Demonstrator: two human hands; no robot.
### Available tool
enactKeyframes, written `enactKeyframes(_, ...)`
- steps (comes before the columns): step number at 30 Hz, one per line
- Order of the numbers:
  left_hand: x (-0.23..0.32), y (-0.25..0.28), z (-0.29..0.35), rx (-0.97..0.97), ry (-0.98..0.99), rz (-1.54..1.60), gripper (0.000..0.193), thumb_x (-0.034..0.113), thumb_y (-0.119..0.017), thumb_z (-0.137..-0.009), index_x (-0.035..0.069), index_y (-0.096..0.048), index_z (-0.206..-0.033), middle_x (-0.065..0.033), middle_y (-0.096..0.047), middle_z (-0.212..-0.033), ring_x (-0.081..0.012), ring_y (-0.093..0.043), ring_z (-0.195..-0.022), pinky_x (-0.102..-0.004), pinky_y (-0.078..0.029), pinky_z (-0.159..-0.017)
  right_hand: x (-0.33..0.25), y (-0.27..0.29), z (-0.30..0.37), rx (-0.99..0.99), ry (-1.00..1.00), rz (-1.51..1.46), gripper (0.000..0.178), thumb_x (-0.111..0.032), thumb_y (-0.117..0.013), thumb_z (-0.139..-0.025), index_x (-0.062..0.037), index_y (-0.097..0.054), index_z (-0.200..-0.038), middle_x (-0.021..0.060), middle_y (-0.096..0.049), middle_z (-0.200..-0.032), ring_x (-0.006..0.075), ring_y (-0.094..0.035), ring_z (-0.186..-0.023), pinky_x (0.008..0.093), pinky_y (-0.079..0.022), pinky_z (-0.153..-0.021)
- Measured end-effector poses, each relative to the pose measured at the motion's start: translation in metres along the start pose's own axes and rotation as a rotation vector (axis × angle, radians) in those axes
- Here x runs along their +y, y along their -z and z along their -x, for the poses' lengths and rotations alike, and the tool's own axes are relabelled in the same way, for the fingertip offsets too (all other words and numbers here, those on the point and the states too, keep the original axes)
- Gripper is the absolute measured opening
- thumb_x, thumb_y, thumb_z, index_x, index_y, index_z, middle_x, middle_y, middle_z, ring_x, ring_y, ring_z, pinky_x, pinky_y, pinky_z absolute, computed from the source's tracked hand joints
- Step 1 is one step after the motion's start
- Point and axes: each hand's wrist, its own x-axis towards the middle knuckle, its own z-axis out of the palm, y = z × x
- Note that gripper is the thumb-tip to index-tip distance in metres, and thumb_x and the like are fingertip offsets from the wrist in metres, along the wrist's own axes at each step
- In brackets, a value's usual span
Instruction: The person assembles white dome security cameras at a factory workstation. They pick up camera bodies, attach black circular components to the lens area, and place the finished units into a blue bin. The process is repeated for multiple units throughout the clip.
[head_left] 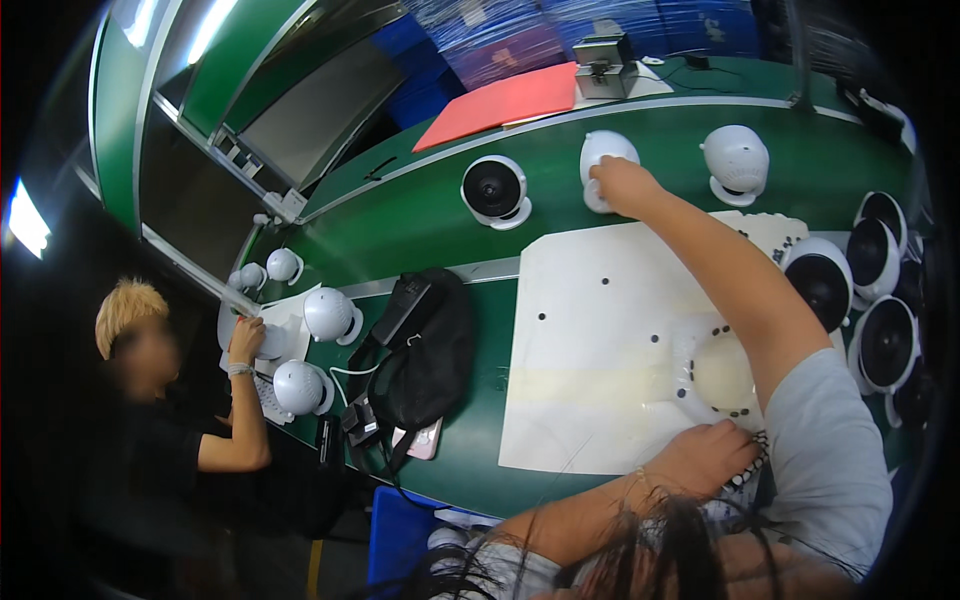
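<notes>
Device point(606, 146), white, in right hand point(630, 188), well beyond left hand point(705, 458)

Right grip point(622, 187) on white device point(607, 147), green bench point(488, 400)

Loose pale grey short sleeve point(830, 430) on the right, pale grey cloth point(525, 575) near left, long dark hair point(690, 548), bare left hand point(705, 460), bare right hand point(622, 186)

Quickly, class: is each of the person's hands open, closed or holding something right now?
Left hand: at a black-and-white dotted strip; grip cannot be told.
Right hand: closed on a white, rounded, plastic-looking device.
</notes>
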Motion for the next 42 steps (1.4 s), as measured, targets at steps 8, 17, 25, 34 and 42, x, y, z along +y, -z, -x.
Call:
enactKeyframes(8,0.008,0.007,-0.001,0.045,0.026,0.189,0.054,-0.004,-0.055,-0.051,0.003,-0.053,-0.105,-0.0102,-0.056,-0.097,-0.0292,-0.052,-0.088,-0.036,-0.045,-0.075,-0.03,0.147,0.121,-0.143,-0.299,-0.988,0.019,-0.019,-0.057,-0.076,-0.0046,-0.059,-0.088,0.0047,-0.059,-0.07,0.0133,-0.056,-0.067,0.0271,-0.042,-0.059)
enactKeyframes(17,0.025,0.013,-0.004,0.282,0.167,0.352,0.031,-0.006,-0.059,-0.067,-0.001,-0.058,-0.098,-0.013,-0.058,-0.08,-0.0227,-0.056,-0.069,-0.0289,-0.045,-0.063,0.009,0.155,0.266,-0.238,-0.461,-1.441,0.023,-0.012,-0.056,-0.08,-0.0007,-0.049,-0.099,0.0046,-0.059,-0.071,0.0104,-0.057,-0.058,0.0212,-0.045,-0.048)
enactKeyframes(25,0.028,0.015,0.007,0.427,0.498,0.522,0.02,0.002,-0.063,-0.077,-0.004,-0.053,-0.093,-0.0077,-0.058,-0.082,-0.0102,-0.053,-0.071,-0.0234,-0.044,-0.066,0.013,0.168,0.309,0.258,0.032,-0.566,0.046,-0.024,-0.061,-0.079,-0.0026,-0.045,-0.115,0.0132,-0.051,-0.101,0.0273,-0.051,-0.096,0.0384,-0.04,-0.082)
enactKeyframes(34,0.023,0.011,0.011,0.485,0.399,0.464,0.011,-0.003,-0.063,-0.073,-0.003,-0.059,-0.083,-0.0117,-0.059,-0.073,-0.0167,-0.057,-0.065,-0.025,-0.044,-0.06,-0.014,0.18,0.315,-0.073,0.338,-0.551,0.028,-0.02,-0.064,-0.074,-0.0137,-0.057,-0.1,0.0026,-0.057,-0.085,0.0219,-0.053,-0.088,0.0346,-0.038,-0.078)
enactKeyframes(42,0.017,0.012,0.011,0.453,0.47,0.408,0.017,-0.005,-0.065,-0.069,-0.003,-0.057,-0.083,-0.0147,-0.061,-0.078,-0.0253,-0.06,-0.073,-0.0317,-0.047,-0.066,-0.004,0.165,0.321,0.29,0.575,-0.527,0.019,-0.017,-0.065,-0.072,-0.0152,-0.062,-0.091,-0.0014,-0.06,-0.09,0.0177,-0.053,-0.099,0.0329,-0.038,-0.078)
